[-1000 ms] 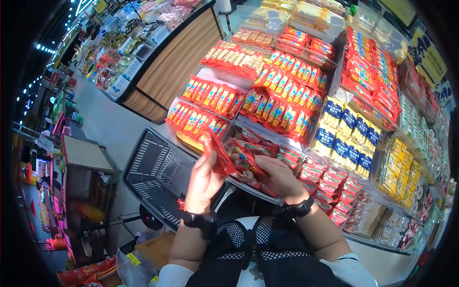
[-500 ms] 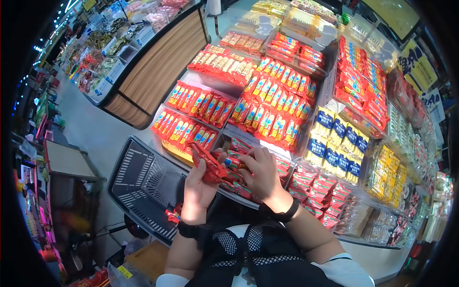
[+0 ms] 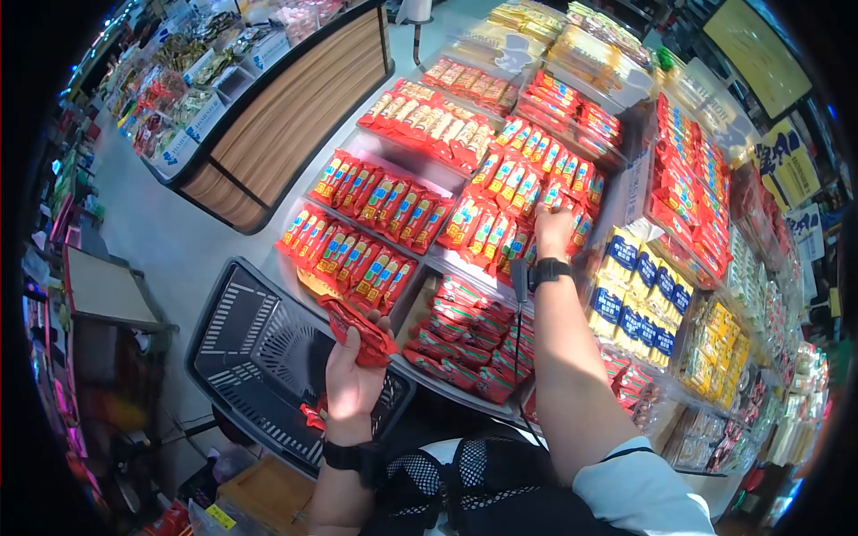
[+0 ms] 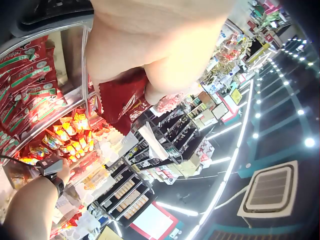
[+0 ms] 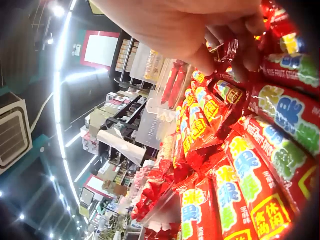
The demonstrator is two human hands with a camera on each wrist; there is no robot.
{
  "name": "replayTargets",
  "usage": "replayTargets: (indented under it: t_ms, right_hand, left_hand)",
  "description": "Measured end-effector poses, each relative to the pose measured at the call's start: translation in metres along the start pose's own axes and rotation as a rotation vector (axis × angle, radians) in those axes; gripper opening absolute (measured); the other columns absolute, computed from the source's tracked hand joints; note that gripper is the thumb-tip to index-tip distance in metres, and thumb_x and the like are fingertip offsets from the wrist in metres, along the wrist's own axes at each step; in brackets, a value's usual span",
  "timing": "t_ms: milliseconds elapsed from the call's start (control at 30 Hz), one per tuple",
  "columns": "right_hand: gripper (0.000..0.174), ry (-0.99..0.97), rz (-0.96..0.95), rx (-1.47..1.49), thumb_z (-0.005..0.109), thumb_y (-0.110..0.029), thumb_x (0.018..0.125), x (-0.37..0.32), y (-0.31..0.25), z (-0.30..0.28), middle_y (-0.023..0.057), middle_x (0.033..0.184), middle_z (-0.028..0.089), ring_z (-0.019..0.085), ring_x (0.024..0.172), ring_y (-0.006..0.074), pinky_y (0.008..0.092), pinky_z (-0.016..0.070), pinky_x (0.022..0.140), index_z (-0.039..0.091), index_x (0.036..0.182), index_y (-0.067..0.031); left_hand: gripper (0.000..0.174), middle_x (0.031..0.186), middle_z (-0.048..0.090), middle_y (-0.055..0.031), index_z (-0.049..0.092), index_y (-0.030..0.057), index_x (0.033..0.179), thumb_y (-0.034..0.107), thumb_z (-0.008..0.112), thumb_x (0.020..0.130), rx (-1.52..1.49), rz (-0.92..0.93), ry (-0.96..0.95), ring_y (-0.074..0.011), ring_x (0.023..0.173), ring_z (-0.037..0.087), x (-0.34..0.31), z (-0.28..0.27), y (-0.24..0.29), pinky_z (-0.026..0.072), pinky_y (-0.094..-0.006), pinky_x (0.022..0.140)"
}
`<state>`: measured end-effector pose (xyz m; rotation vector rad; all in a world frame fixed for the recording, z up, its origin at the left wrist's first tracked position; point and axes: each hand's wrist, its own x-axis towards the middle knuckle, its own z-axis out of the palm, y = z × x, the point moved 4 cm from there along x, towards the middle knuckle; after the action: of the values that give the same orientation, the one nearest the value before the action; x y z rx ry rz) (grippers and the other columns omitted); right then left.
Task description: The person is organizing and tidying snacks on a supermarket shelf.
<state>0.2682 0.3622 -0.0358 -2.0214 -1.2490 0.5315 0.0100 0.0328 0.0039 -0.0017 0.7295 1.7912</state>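
Red snack packets (image 3: 362,338) are held in my left hand (image 3: 353,380), its thumb across them, just above the basket's right side. In the left wrist view a dark red wrapper (image 4: 122,97) shows beneath the left hand (image 4: 155,45). My right hand (image 3: 554,230) reaches into the middle compartment of red packets with colourful labels (image 3: 492,234). The right wrist view shows the right hand (image 5: 185,30) with bent fingers down among the packets (image 5: 242,167); whether they grip one, I cannot tell.
A dark shopping basket (image 3: 241,344) stands at left, with a small red packet (image 3: 313,414) inside. Red-and-green packets (image 3: 465,326) fill the near compartment; blue-and-cream packets (image 3: 639,277) lie right. A wood-sided counter (image 3: 286,112) stands behind, left.
My right hand has left the packets by my left hand and moved forward and right into the display. The left hand still holds red packets, slightly lower and further left.
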Motion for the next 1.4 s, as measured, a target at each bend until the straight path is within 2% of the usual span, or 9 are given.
replayTargets:
  t_ms: [200,733,833,900,1000,1133,1200,1300,1400]
  right_hand:
    - [0.044,-0.159,-0.032,-0.177,0.072,-0.034,0.084,0.006,-0.002,0.017,0.0276,0.109,0.068,0.065,0.105,0.0411,0.0479,0.0515,0.089,0.071,0.102,0.0056]
    - [0.048,0.025,-0.293,-0.168,0.079,-0.032,0.081,-0.015,-0.01,-0.01,0.0237,0.107,0.067,0.066,0.097,0.0368,0.0433,0.0522,0.084,0.065,0.112,0.0023]
    - [0.029,-0.086,-0.518,0.078,0.078,-0.019,0.082,-0.061,-0.025,-0.028,0.0209,0.101,0.065,0.066,0.093,0.0348,0.0429,0.053,0.08,0.067,0.103,-0.0018]
    - [0.026,-0.446,-0.56,0.359,0.077,-0.019,0.083,-0.098,-0.021,-0.022,0.0101,0.08,0.062,0.061,0.072,0.0184,0.0315,0.0499,0.068,0.068,0.101,-0.0018]
    - [0.035,-0.964,-0.507,0.487,0.077,-0.021,0.085,-0.176,-0.045,-0.066,0.0063,0.085,0.064,0.059,0.076,0.0136,0.0298,0.0487,0.068,0.063,0.112,-0.0026]
    - [0.049,-1.12,-0.455,0.455,0.081,-0.019,0.08,-0.22,-0.041,-0.097,0.0115,0.094,0.068,0.067,0.084,0.0167,0.0323,0.0529,0.076,0.057,0.12,-0.0016]
    - [0.044,-1.025,-0.482,0.484,0.077,-0.013,0.083,-0.22,-0.032,-0.098,0.0133,0.1,0.07,0.069,0.09,0.017,0.0326,0.0546,0.08,0.057,0.12,0.0004]
    - [0.035,-1.152,-0.116,0.705,0.069,-0.004,0.09,-0.213,-0.016,-0.1,0.0122,0.111,0.067,0.067,0.098,0.0169,0.0315,0.0561,0.087,0.056,0.121,0.0051]
    - [0.035,-1.105,-0.146,0.794,0.069,-0.004,0.089,-0.207,-0.004,-0.1,0.0131,0.105,0.07,0.069,0.094,0.0176,0.0309,0.0569,0.083,0.056,0.12,0.0057]
  left_hand:
    - [0.043,0.129,0.058,-0.0151,0.045,-0.0033,0.135,0.02,0.058,0.101,0.013,0.054,0.018,-0.0281,0.119,0.058,0.007,-0.004,0.012,0.0489,-0.0427,0.103]
    - [0.04,0.12,0.061,-0.0118,0.047,0.0004,0.133,0.02,0.059,0.1,0.127,-0.076,-0.151,-0.0256,0.113,0.061,0.009,0.035,-0.023,0.0493,-0.0458,0.1]
    - [0.037,0.118,0.062,-0.0113,0.049,0.0006,0.132,0.019,0.058,0.101,0.158,-0.059,-0.147,-0.025,0.11,0.063,0.012,0.044,-0.032,0.0501,-0.0448,0.098]
    - [0.032,0.12,0.061,-0.0101,0.049,0.0029,0.132,0.01,0.055,0.101,0.169,-0.045,-0.112,-0.021,0.109,0.063,0.01,0.053,-0.037,0.0518,-0.0403,0.094]
    - [0.034,0.122,0.061,-0.0094,0.048,0.0031,0.133,0.01,0.057,0.101,0.23,-0.019,-0.105,-0.0207,0.109,0.062,0.009,0.058,-0.046,0.0522,-0.0386,0.092]
    - [0.037,0.123,0.06,-0.0089,0.047,0.0027,0.133,0.011,0.059,0.099,0.335,-0.054,-0.104,-0.0197,0.11,0.062,0.005,0.051,-0.06,0.0519,-0.0365,0.093]
    - [0.039,0.126,0.059,-0.0092,0.046,0.0026,0.136,0.011,0.059,0.1,0.351,-0.038,-0.179,-0.0194,0.114,0.059,-0.001,0.064,-0.065,0.05,-0.0367,0.096]
    - [0.045,0.131,0.056,-0.0104,0.041,0.0006,0.141,0.009,0.056,0.1,0.279,-0.137,-0.256,-0.02,0.122,0.054,-0.005,0.07,-0.066,0.0462,-0.0385,0.101]
    - [0.05,0.133,0.056,-0.0129,0.038,-0.0029,0.144,0.004,0.056,0.098,0.342,-0.189,-0.264,-0.0208,0.121,0.056,-0.012,0.075,-0.065,0.047,-0.0382,0.102]
